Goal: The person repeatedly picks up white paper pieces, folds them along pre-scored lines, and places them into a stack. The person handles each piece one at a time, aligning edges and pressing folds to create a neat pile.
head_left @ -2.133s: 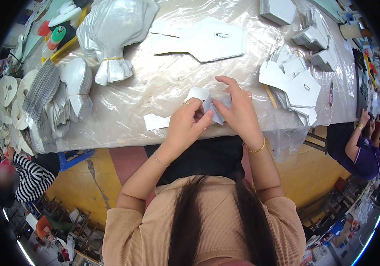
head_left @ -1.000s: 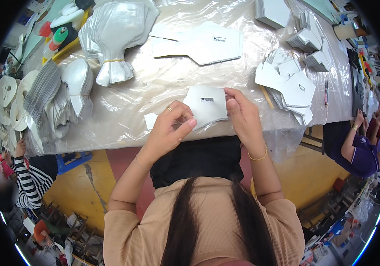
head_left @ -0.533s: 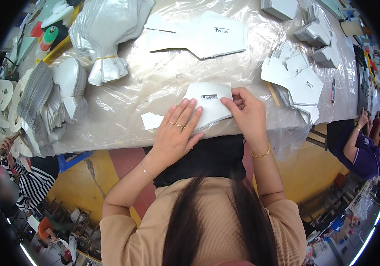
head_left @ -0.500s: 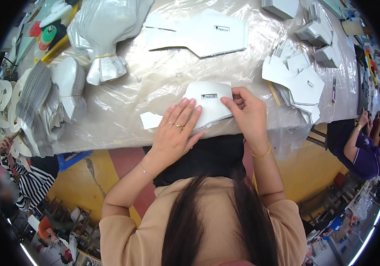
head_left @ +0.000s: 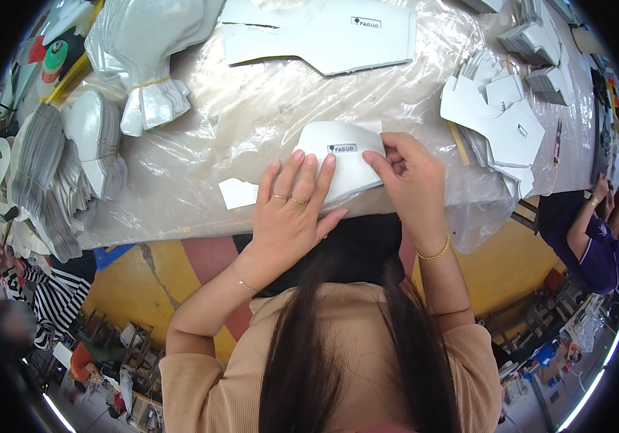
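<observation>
A long work table [head_left: 201, 195] covered in crinkled clear plastic sheeting fills the upper half of the frame, above a yellow and red floor. At the centre of the frame, near the table's front edge, a white folded card piece [head_left: 344, 162] with a rounded top and a small dark label is laid flat. It is pressed down by the left hand [head_left: 291, 209], whose fingers are stretched out straight and slightly spread, the tips resting on the card's left part; nothing is gripped. The card's right edge is pinched by the right hand [head_left: 410, 177], with fingers curled and thumb and forefinger closed on the rim. Just left of the left hand a small white paper scrap [head_left: 237, 193] is seen lying apart. At upper centre a large flat white die-cut sheet [head_left: 324, 32] with angled outlines is spread. At upper right a loose heap of white cut card shapes [head_left: 497, 123] is stacked. At upper left a bundle of glossy silvery pieces [head_left: 147, 50] is bound with a yellow band, and grey stacked pieces [head_left: 49, 173] are fanned at the left edge.
</observation>
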### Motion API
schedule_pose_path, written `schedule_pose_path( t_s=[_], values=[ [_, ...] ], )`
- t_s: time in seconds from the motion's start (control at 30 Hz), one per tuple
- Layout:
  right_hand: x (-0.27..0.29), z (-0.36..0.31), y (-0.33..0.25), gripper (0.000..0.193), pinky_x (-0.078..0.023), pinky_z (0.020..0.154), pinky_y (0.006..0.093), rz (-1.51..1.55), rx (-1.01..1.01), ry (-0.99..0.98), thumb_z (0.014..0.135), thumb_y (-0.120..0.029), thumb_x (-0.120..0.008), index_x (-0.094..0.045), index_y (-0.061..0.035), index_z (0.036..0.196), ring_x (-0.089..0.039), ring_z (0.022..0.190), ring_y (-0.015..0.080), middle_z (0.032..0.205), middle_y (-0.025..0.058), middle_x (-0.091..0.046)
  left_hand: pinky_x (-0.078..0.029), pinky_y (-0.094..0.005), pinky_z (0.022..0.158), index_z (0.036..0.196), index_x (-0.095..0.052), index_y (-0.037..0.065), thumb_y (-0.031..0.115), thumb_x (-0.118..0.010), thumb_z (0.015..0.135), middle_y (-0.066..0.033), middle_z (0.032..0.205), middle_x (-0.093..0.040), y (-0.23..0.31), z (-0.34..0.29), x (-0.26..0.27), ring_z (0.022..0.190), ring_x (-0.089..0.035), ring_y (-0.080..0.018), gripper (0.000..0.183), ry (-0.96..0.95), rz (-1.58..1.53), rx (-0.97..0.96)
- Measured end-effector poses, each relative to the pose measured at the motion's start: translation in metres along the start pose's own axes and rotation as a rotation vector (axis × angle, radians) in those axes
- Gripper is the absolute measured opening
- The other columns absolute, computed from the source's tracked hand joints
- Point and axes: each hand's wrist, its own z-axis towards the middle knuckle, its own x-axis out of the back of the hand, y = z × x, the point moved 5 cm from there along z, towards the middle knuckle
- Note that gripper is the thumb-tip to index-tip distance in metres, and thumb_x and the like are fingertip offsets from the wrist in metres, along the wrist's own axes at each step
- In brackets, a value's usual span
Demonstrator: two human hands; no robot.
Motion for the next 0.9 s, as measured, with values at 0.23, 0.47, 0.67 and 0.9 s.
schedule_pose_path(
  t_s=[0.23, 0.47, 0.67, 0.9],
  values=[
    [0.002, 0.0, -0.005, 0.023, -0.048, 0.058, 0.0231, -0.037, 0.04, 0.01, 0.081, -0.003, -0.079, -0.067, 0.0035, 0.1, -0.06, 0.065, 0.0094, 0.081, 0.0088, -0.067, -0.029, -0.0497, 0.112, 0.145, -0.048, 0.007, 0.046, -0.072, 0.084, -0.0119, 0.142, -0.042, 0.004, 0.003, -0.005, 0.133, -0.039, -0.0305, 0.077, 0.014, 0.055, 0.028],
    [0.001, 0.0, -0.007, 0.023, -0.048, 0.057, 0.0232, -0.039, 0.059, 0.032, 0.081, -0.004, -0.079, -0.067, 0.003, 0.099, -0.059, 0.064, 0.01, 0.08, 0.009, -0.066, -0.029, -0.0499, 0.112, 0.145, -0.049, 0.009, 0.047, -0.073, 0.083, -0.0126, 0.144, -0.039, 0.006, 0.002, -0.007, 0.134, -0.038, -0.0306, 0.077, 0.024, 0.103, 0.021],
    [0.001, -0.001, -0.008, 0.021, -0.049, 0.058, 0.029, -0.043, 0.047, 0.028, 0.081, -0.003, -0.077, -0.066, 0.0011, 0.098, -0.059, 0.064, 0.0177, 0.084, 0.011, -0.066, -0.027, -0.0526, 0.111, 0.145, -0.051, 0.018, 0.05, -0.074, 0.081, -0.014, 0.144, -0.036, 0.01, 0.002, -0.01, 0.134, -0.036, -0.0331, 0.075, 0.033, 0.129, 0.028],
    [-0.001, -0.002, -0.01, 0.019, -0.05, 0.059, 0.0328, -0.069, 0.038, 0.03, 0.082, -0.003, -0.075, -0.065, -0.0001, 0.098, -0.06, 0.064, 0.0226, 0.087, 0.0123, -0.066, -0.026, -0.0558, 0.11, 0.145, -0.052, 0.022, 0.051, -0.075, 0.079, -0.0146, 0.141, -0.037, 0.012, 0.003, -0.009, 0.133, -0.037, -0.0336, 0.075, 0.038, 0.147, 0.038]
  ],
)
